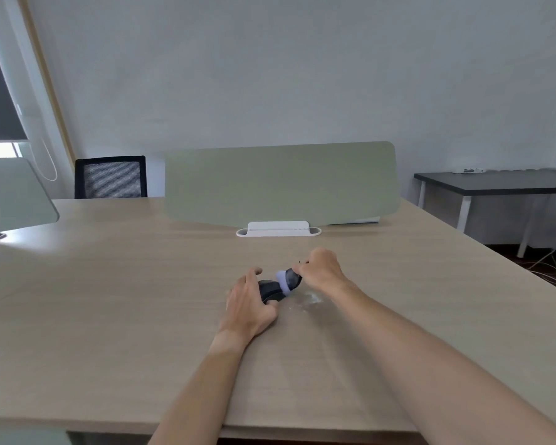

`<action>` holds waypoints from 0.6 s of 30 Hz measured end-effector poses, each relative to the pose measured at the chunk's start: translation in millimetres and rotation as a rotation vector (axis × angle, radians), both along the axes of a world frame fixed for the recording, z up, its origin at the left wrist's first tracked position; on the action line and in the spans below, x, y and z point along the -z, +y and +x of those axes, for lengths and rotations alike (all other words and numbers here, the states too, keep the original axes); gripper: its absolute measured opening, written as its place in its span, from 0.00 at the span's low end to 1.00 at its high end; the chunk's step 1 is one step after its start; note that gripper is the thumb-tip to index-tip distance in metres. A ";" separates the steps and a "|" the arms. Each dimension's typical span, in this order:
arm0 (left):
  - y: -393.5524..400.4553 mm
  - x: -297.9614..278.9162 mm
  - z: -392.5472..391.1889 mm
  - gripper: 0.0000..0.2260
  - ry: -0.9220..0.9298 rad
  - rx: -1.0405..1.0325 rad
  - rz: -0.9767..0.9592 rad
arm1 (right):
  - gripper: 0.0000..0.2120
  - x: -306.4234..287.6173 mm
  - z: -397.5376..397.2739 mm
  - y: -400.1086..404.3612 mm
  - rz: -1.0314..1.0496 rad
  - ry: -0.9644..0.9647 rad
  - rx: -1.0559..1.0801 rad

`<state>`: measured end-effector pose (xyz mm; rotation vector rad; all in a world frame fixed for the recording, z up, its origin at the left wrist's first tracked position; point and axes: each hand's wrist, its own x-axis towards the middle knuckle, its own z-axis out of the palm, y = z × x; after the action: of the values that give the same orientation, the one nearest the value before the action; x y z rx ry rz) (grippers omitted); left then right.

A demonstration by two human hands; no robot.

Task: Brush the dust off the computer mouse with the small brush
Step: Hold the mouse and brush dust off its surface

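Centrally, the black rounded computer mouse (270, 290) lies on the pale wood-grain bench (109, 300), the left hand (249, 300) curled round its near left side in a holding grip. Just right of it, the right hand (318, 268) has its grip closed on the small dark brush (289, 279), pale bristles touching the mouse. White dust (312, 298) speckles the bench beside them. Farther off stands a sage-green divider panel (280, 184).

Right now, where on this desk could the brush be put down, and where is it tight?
Bare wood runs left of the left hand toward the glass panel, and right of the right hand to the desk edge. It is crowded where both hands meet over the mouse and brush, with white dust beside them.
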<state>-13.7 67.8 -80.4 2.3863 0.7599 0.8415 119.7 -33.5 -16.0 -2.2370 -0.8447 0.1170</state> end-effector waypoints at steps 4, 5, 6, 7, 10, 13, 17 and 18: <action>1.1 1.8 2.1 0.33 0.007 -0.013 0.023 | 0.21 -1.4 1.0 1.2 0.037 -0.148 0.028; 1.5 2.0 2.9 0.33 0.011 -0.014 0.026 | 0.21 -3.5 0.9 2.4 0.073 -0.123 0.033; 1.8 1.7 3.3 0.32 0.018 -0.015 0.028 | 0.20 -5.9 0.7 3.3 0.114 -0.074 0.035; 2.1 1.7 3.5 0.32 0.025 -0.016 0.028 | 0.19 -8.6 -0.5 4.3 0.142 -0.013 0.030; 2.4 1.4 2.2 0.26 0.031 -0.013 0.031 | 0.14 -8.6 -4.3 6.9 0.076 0.083 -0.009; 2.2 1.2 1.1 0.26 0.067 -0.028 0.074 | 0.13 -0.4 -3.8 7.2 0.002 0.053 0.023; 1.6 -0.4 0.6 0.27 0.081 -0.039 0.135 | 0.14 -3.3 3.2 2.9 -0.010 -0.076 0.060; 1.5 -1.0 0.7 0.27 0.079 -0.032 0.141 | 0.14 -6.8 3.7 2.6 0.026 -0.058 0.057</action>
<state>-12.9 69.4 -79.5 2.5512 0.7956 0.8440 123.4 -30.9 -9.2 -2.2476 -0.8082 0.0142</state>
